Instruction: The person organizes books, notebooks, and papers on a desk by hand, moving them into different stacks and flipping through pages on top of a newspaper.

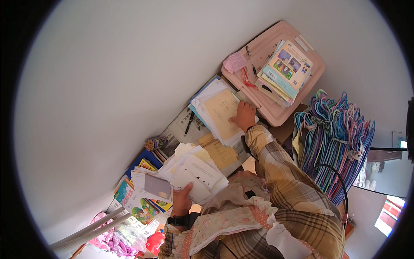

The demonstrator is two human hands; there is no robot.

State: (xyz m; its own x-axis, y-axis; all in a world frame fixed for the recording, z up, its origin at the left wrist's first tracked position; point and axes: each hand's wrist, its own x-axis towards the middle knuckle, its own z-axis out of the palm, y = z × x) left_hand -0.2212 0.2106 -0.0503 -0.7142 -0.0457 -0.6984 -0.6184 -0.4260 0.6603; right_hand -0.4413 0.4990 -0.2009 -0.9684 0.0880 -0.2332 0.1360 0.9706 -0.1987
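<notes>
My left hand [183,201] grips a thick, uneven stack of loose papers [195,172], its thumb on top and the other fingers hidden underneath. The top white sheet carries small dark star shapes. Farther right, my right hand [245,115] lies on the edge of a second paper pile, thumb and fingers apart, touching the tan booklet [221,110] on top. White sheets and a blue folder show under that booklet. Between the two stacks lies a yellowed sheet [217,152] on newspaper. A black pen [189,123] rests beside the pile.
A pink storage bin lid [280,34] bears stacked books [288,69], a pen and a pink paper. Bundled coloured hangers [336,142] stand at right. A pencil holder [155,143], children's books [144,211] and plastic bags [118,241] lie left. A white wall [108,77] runs behind.
</notes>
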